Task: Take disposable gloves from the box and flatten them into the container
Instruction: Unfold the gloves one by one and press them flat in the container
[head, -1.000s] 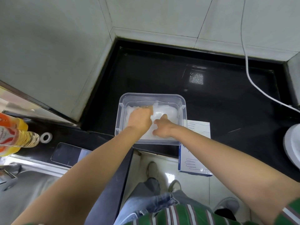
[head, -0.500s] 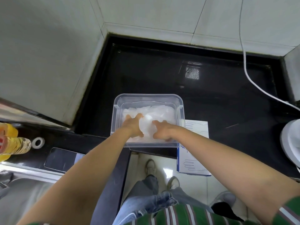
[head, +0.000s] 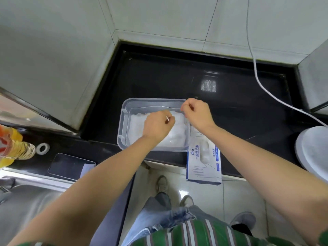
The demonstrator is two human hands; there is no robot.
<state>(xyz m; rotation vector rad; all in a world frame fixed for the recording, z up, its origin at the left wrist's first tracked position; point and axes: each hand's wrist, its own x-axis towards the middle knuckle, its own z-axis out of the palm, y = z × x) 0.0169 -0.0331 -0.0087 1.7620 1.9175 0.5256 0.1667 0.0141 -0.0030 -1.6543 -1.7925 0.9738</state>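
- Behind and left of the work area: tiled wall (head: 159,15), meeting in a corner.
- Counter (head: 159,77): black, glossy, carrying all the items below except the sink.
- Sink (head: 26,201): steel, at the near left, partly cut off by the frame.
- White round item (head: 314,150): at the right edge of the counter, well apart from the container; its type cannot be told.
- Container (head: 124,121): clear plastic, rectangular, at the near edge of the counter. The left forearm crosses its near rim and hides part of the inside.
- Gloves (head: 136,125): a flat whitish stack on the container floor, partly hidden by the left hand.
- Box (head: 204,167): blue and white, just beside the container's right near corner, overhanging the counter edge. The right wrist covers its far end.
- Phone (head: 71,166): dark, face up, left of the container.
- Left hand (head: 157,126): over the container's middle, fingers curled, thumb and forefinger pinching a white edge of one glove (head: 167,118).
- Right hand (head: 197,112): over the container's far right corner, fingers curled, thumb and forefinger pinched on faint clear film of the same glove.
- Bottle (head: 16,148): yellow liquid, at the far left.
- Cable (head: 255,66): white, running down the wall and across the counter to the right.
- Tape roll (head: 42,148): white, just beside the bottle.
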